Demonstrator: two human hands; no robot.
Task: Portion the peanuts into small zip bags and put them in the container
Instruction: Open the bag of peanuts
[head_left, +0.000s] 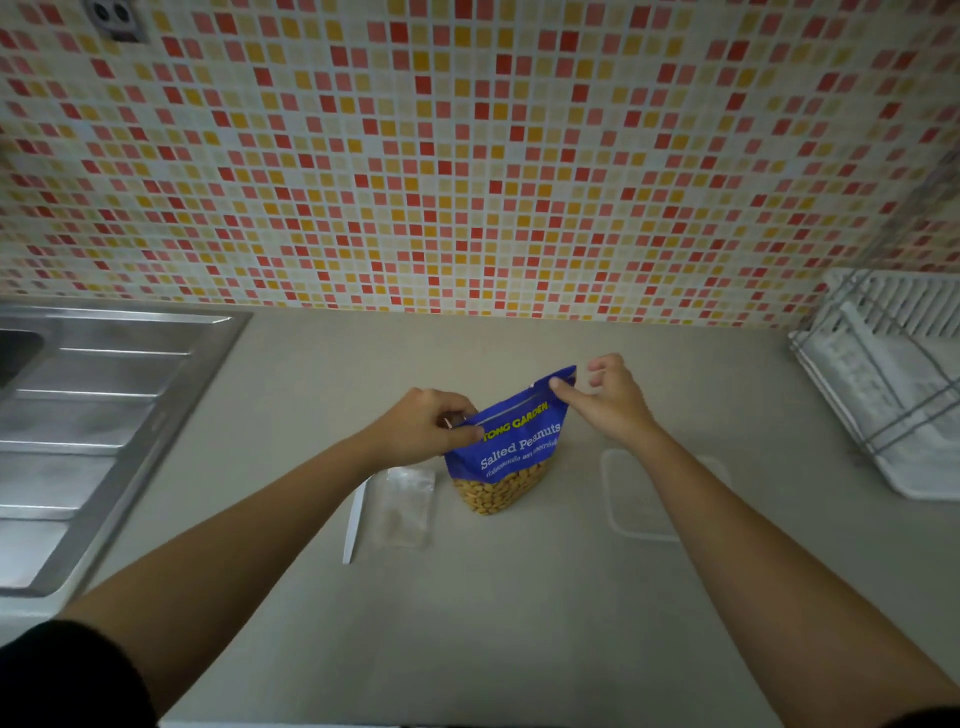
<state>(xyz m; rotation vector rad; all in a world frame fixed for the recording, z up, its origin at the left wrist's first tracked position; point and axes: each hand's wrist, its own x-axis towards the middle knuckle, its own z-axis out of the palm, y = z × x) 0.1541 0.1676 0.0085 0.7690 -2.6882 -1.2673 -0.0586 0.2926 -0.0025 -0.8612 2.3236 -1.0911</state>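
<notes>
One peanut bag (514, 452) stands on the one desk (519, 597). There is one clear container (623, 499), one white strip (355, 519) and one flat pile of clear zip bags (405, 506); how many bags lie in it cannot be told. Two grips show, the left grip (431, 426) and the right grip (608, 400). There is one sink (104, 395), one dish rack (893, 395) and one wall socket (111, 18) with two outlets.
</notes>
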